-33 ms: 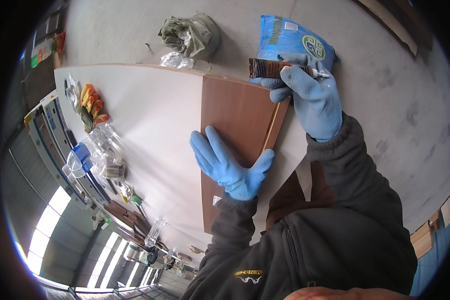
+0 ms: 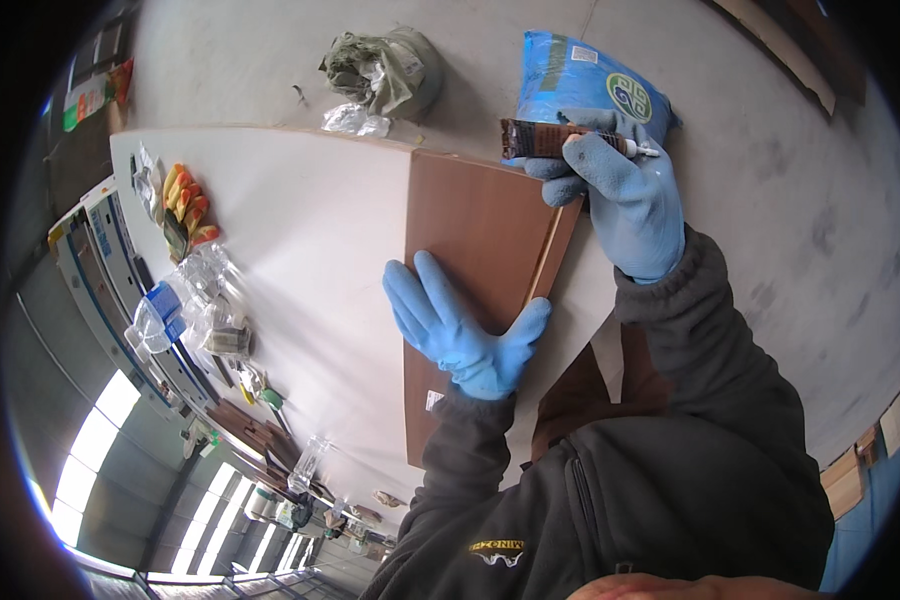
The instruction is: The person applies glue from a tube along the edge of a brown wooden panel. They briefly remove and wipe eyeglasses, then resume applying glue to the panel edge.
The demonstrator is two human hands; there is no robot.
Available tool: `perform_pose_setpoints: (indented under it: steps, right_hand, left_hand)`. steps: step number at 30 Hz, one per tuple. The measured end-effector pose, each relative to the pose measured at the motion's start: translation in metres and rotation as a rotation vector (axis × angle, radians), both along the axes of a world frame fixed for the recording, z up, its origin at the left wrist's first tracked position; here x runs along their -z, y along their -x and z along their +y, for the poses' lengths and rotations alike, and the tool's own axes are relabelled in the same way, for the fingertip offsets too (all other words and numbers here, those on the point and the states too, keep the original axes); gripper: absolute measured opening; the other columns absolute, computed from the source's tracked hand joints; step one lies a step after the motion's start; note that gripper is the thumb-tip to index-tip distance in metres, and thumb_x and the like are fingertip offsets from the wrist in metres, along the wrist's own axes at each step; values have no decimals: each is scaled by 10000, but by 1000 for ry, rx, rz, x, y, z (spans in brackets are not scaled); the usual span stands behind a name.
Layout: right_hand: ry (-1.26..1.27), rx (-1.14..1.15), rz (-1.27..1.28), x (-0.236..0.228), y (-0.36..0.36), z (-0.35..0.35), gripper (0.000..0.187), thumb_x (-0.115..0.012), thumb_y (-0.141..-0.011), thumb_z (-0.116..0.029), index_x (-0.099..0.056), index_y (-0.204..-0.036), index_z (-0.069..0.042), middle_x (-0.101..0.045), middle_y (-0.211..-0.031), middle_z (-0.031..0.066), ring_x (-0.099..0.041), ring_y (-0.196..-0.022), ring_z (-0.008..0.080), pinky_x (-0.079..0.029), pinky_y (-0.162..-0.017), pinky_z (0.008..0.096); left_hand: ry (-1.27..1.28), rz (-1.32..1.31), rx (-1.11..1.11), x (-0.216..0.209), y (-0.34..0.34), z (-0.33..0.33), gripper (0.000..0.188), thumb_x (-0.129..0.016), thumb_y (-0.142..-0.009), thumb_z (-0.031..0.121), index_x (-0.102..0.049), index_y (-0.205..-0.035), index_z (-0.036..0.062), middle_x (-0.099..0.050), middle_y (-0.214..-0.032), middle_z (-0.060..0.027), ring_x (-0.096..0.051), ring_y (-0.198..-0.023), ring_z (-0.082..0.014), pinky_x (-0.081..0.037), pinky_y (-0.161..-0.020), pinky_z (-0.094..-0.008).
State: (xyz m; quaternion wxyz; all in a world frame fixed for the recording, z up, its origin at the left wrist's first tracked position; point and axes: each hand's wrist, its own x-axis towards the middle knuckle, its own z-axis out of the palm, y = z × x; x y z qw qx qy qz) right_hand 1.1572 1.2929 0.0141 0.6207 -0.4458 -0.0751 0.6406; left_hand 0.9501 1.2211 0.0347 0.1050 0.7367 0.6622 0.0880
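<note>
My left hand (image 2: 462, 335), in a light blue glove, lies spread on a reddish-brown wooden board (image 2: 475, 210). Its thumb reaches the grooved long edge on the right side of the board. Over the board's far right corner, my right hand (image 2: 625, 190) is closed around a small dark brown tube (image 2: 545, 139). The tube lies roughly level, its white nozzle pointing right. Some of the gloved fingers are hidden behind the tube. The board rests on a white tabletop (image 2: 300, 230).
A blue printed bag (image 2: 560, 75) lies beyond my right hand on the grey floor (image 2: 800, 170). A bin (image 2: 425, 75) with a green liner stands past the table's far edge. Along the table's left side are orange-yellow gloves (image 2: 185, 205), clear plastic packaging (image 2: 205, 285) and a blue-labelled container (image 2: 160, 315).
</note>
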Motion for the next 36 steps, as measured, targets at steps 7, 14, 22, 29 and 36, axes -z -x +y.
perform_pose_setpoints:
  steps: [7,14,22,29,36]
  right_hand:
    - [-19,-42,-81,1,4,6,236,-603,-1025,-157,-651,-1188,8,-732,-1026,139,-678,-812,133,-550,-757,269]
    - [-97,-6,-115,34,-6,0,340,-635,-1028,-264,-674,-1235,2,-720,-1027,53,-631,-876,117,-522,-899,297]
    - [-2,219,-263,17,-23,10,269,-689,-1001,-206,-653,-1138,22,-730,-1051,167,-716,-951,249,-595,-901,368]
    - [-485,-102,-982,-79,109,6,242,-727,-941,-21,-679,-1178,-5,-727,-1137,137,-693,-990,187,-557,-918,309]
    - [-1174,-348,-1735,-96,281,10,320,-773,-831,-78,-668,-1131,-41,-724,-1012,84,-690,-911,261,-494,-1037,453]
  left_hand:
    - [58,-97,-27,-14,12,0,1081,-663,-831,709,-337,-1587,8,-262,-1604,-369,-260,-1483,-547,-218,-1180,-625]
    - [-115,-443,-96,-21,45,0,743,-669,-918,447,-502,-1484,-7,-416,-1546,-322,-383,-1432,-531,-316,-1171,-572]
    - [-409,-465,-470,-24,196,-15,485,-695,-896,165,-626,-1328,-46,-600,-1371,-301,-561,-1290,-467,-429,-1111,-501]
    - [-156,-965,-853,-60,250,-37,365,-651,-984,141,-646,-1295,-50,-672,-1315,-185,-627,-1242,-257,-465,-1091,-367]
    - [77,-1442,-650,-85,212,-40,360,-668,-996,179,-662,-1278,-45,-695,-1285,-172,-637,-1238,-246,-468,-1091,-360]
